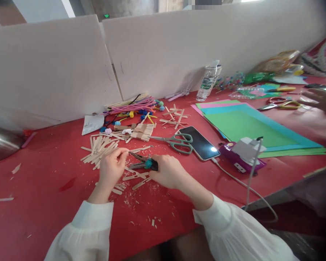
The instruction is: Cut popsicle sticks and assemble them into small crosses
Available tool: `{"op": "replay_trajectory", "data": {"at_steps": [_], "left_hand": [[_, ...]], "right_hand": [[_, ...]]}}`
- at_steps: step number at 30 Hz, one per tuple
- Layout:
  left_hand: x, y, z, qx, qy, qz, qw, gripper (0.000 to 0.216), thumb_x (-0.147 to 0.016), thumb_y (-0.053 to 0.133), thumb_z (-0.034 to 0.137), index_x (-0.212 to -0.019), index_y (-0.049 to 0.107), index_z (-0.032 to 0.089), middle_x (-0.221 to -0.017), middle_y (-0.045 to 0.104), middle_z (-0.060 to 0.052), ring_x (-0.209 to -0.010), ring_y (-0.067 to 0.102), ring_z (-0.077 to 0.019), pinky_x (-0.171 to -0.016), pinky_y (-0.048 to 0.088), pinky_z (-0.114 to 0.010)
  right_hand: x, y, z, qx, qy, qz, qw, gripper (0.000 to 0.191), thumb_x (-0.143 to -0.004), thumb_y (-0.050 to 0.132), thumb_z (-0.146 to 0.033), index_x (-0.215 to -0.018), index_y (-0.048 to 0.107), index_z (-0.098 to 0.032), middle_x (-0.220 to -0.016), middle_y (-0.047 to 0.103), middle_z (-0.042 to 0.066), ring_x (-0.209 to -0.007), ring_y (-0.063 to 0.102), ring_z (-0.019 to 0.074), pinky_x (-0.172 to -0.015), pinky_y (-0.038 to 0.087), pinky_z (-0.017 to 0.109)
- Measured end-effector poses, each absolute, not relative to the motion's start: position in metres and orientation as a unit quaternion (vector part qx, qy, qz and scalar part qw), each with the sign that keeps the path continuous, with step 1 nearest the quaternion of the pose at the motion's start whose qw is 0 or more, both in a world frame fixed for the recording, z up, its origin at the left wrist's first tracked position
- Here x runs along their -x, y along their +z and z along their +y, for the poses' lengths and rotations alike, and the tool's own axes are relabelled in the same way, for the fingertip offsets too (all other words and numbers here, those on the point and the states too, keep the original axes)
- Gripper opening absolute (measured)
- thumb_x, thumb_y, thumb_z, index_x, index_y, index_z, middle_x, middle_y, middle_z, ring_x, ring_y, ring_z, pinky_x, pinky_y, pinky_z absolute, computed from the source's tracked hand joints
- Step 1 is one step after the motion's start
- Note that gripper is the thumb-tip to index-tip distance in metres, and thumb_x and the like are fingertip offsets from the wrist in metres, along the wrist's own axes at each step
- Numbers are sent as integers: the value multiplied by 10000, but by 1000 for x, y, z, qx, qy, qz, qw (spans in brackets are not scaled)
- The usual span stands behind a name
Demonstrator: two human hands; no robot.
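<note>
My right hand (167, 171) is wrapped round the dark handles of a pair of pliers (148, 164) with a teal part at the pivot. The jaws point left and stand apart. My left hand (113, 166) is closed in a pinch beside the upper jaw's tip, on what looks like a thin wooden craft stick; the fingers hide most of it. Cut and whole craft sticks (137, 177) lie beneath the pliers, among small wood chips. A loose pile of craft sticks (99, 149) sits just behind my left hand.
Green-handled scissors (181, 143) and a phone (198, 142) with a charging cable lie behind my right hand. A purple power strip (243, 159), coloured paper (250, 123), a water bottle (208, 81) and pipe cleaners (133, 105) stand around. Another person's hand (322, 99) is at far right.
</note>
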State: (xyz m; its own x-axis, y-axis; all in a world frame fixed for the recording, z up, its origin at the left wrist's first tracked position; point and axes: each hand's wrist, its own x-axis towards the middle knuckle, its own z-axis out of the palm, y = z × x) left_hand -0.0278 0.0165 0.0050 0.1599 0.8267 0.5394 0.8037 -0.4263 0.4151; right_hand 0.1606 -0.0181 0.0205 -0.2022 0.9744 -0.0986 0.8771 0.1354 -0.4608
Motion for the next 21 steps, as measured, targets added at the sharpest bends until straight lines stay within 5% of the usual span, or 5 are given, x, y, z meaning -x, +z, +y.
{"op": "replay_trajectory", "data": {"at_steps": [6,15,21], "left_hand": [[34,10,17,-774,365,516,52,177,-795,489,299,-745,638,218,-756,700,-10,-731,633,-175,-717,466,-264],[21,1,17,-741,328,577,-105,190,-785,457,209,-719,636,204,-693,689,-44,-665,626,-190,-582,403,-261],[26,0,17,-718,351,598,-59,150,-762,504,229,-703,640,202,-667,685,-35,-643,626,-183,-580,411,-251]], "right_hand": [[-168,20,-14,571,319,-742,148,155,-664,552,-318,-712,585,-174,-627,565,9,-543,486,120,-474,279,220],[-128,20,-32,658,44,-746,91,201,-758,473,-208,-907,560,-106,-825,623,143,-772,611,262,-597,438,314],[-129,23,-27,650,70,-752,87,202,-742,483,-226,-893,564,-121,-810,629,138,-743,614,253,-587,441,313]]}}
